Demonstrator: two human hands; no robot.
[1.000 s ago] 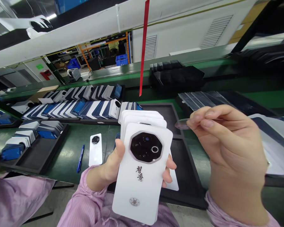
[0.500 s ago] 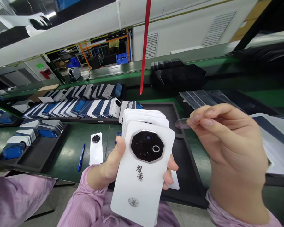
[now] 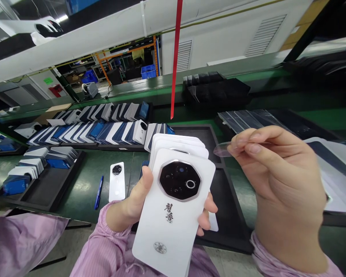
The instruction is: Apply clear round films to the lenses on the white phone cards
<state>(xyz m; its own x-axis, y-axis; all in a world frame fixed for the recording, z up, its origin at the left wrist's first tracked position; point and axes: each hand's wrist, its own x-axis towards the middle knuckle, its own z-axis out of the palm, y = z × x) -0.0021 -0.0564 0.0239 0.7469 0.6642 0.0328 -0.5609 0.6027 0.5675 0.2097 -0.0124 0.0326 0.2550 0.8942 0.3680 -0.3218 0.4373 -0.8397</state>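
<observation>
Holding a fanned stack of white phone back covers (image 3: 158,142), the left hand (image 3: 137,200) keeps its thumb on the left edge and its fingers around the right edge; the grip is clamped on the stack. The top cover (image 3: 173,231) lies face up and tilted, its octagonal camera module (image 3: 180,180) toward the far end. The right hand (image 3: 279,169), raised to the right, has thumb and forefinger pinched together on a small clear film (image 3: 222,149). The film is near the top cover and does not touch it.

Progress, as judged from this view: work is under way on the top cover. The film is apart from it, and the covers beneath remain in the stack. Whether the module carries another film cannot be told.

Below the hands is a black divided tray (image 3: 233,219). On the green bench (image 3: 77,184) to the left, one loose white cover (image 3: 117,189) lies beside a blue pen (image 3: 98,192). Farther off, rows of white and blue panels (image 3: 103,132) stand on edge; their work state cannot be told.
</observation>
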